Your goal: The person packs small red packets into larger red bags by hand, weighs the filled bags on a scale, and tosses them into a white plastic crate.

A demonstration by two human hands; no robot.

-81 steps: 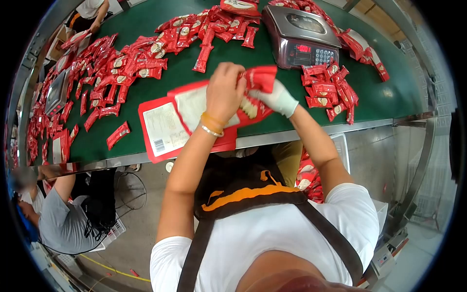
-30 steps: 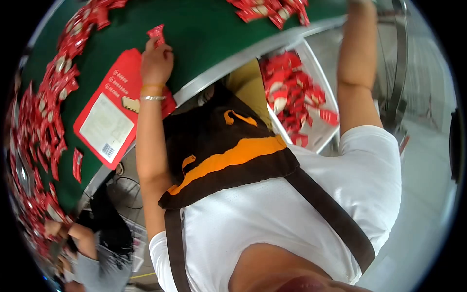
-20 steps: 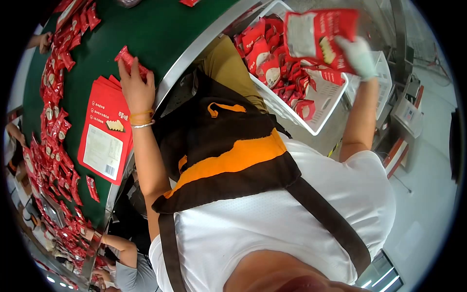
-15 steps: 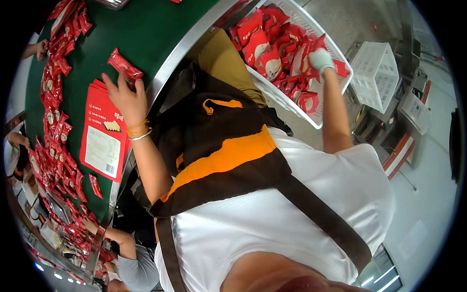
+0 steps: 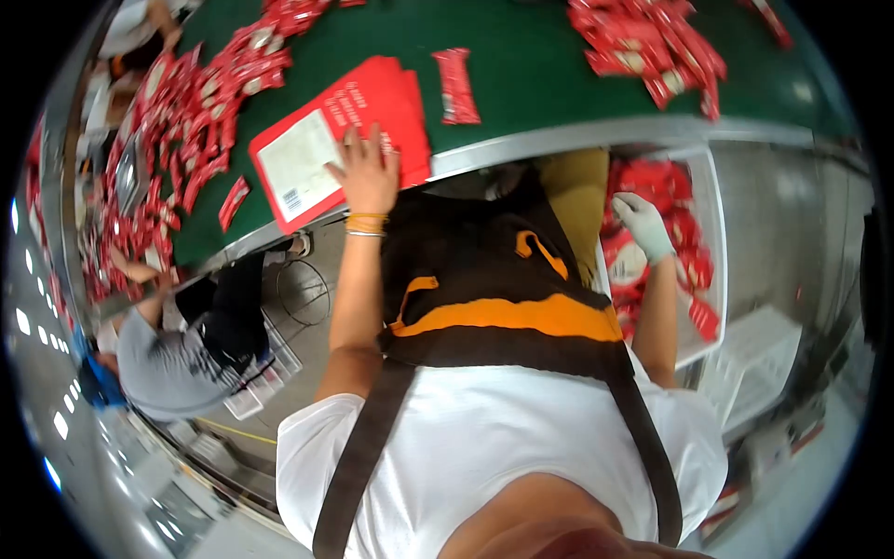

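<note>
My bare left hand (image 5: 369, 177) lies with spread fingers on a stack of flat red bags (image 5: 410, 112), whose top one carries a white label. A single small red packet (image 5: 455, 86) rests on the green table (image 5: 521, 84) to the right of the stack. Over the white crate (image 5: 705, 186) at my right side is my gloved right hand (image 5: 643, 224), its thumb and fingers apart, nothing seen between them. Filled red bags (image 5: 694, 265) lie in the crate, beneath and around that hand.
Heaps of small red packets (image 5: 209, 102) cover the table's left part, with another pile (image 5: 652, 47) at the back right. A co-worker in grey (image 5: 177, 359) reaches to the table at the left. A white basket (image 5: 754, 363) stands beyond the crate.
The view has turned. My left hand has gone from the single packet onto the stack of flat bags. My right hand has drawn back from the filled bag it was touching.
</note>
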